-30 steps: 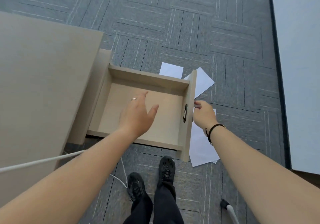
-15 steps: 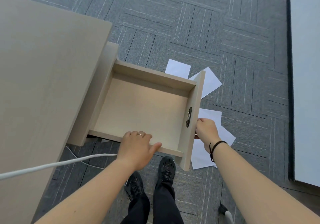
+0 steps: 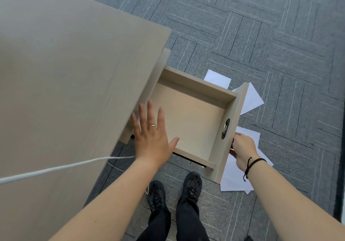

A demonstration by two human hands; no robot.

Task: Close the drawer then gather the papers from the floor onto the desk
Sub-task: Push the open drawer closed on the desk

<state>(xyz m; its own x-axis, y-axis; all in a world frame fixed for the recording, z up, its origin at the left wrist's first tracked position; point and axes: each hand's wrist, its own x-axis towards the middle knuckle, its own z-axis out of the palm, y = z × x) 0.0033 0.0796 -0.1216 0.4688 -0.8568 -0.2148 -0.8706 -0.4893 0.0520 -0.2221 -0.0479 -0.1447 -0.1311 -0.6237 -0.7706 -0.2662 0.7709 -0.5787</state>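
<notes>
A light wooden drawer point(image 3: 192, 114) juts out to the right from under the desk point(image 3: 71, 84), open and with nothing inside. My right hand point(image 3: 242, 147) grips the handle on the outer face of the drawer front point(image 3: 231, 132). My left hand point(image 3: 151, 134) hovers with fingers spread over the drawer's near left corner, holding nothing. Several white papers lie on the grey carpet beyond the drawer front: one point(image 3: 217, 78) at the far side, another point(image 3: 250, 99) beside it, and more point(image 3: 235, 177) under my right wrist.
A white cable point(image 3: 56, 169) crosses the desk top from the left edge toward my left wrist. My two black shoes point(image 3: 192, 184) stand on the carpet just below the drawer. A dark strip runs along the right edge point(image 3: 338, 194).
My left hand let go of the drawer's near side wall and now hovers spread open. The drawer sits further under the desk. My right hand stays on the handle.
</notes>
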